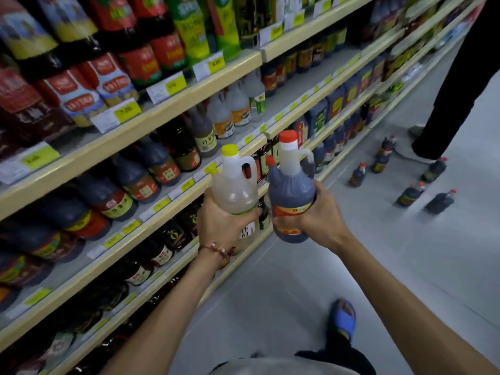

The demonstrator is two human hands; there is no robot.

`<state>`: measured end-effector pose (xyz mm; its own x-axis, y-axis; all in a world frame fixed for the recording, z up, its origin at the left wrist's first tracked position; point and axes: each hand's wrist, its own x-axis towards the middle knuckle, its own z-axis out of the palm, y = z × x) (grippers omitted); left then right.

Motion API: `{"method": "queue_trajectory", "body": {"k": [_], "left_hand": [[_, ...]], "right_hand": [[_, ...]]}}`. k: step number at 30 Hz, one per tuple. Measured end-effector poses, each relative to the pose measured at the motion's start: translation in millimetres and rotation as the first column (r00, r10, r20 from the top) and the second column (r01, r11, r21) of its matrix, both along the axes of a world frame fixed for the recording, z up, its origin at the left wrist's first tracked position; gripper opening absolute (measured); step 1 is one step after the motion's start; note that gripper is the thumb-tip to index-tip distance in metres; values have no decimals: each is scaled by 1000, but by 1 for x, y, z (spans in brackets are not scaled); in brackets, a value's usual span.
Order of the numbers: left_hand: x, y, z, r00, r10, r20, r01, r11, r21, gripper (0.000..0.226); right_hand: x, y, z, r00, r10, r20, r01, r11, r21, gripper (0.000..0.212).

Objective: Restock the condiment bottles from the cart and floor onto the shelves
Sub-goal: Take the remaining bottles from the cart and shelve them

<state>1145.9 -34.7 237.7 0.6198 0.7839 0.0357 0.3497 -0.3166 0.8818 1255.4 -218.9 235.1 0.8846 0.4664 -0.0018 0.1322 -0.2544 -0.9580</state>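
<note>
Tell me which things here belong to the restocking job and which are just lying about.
Job: pale bottle in left hand; dark bottle in right hand; bottles on the floor; shelves.
Just there: price tags; blue slipper; another person's black trouser leg.

Blue slipper (343, 319) on the shopper's foot on grey tile. Second person's black trouser leg (460, 90) stands further down the aisle, pale shoe (416, 130) beside it. Yellow price tags (127, 112) in rows. Beaded bracelet (216, 250) on one wrist.
</note>
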Motion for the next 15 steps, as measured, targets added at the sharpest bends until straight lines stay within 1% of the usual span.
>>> {"method": "queue_trajectory", "body": {"k": [6,10,15], "left_hand": [[119,-37,-4,993,114,39,-112,993,-47,87],[182,-71,3,975,220,8,-220,975,-25,79],[248,-87,7,961,277,-23,-277,960,-33,79]], "right_hand": [[119,-40,-1,995,99,18,-98,993,-66,97],[196,-66,5,980,199,21,-194,972,-130,102],[273,-78,12,965,260,19,-256,959,-125,109]]}}
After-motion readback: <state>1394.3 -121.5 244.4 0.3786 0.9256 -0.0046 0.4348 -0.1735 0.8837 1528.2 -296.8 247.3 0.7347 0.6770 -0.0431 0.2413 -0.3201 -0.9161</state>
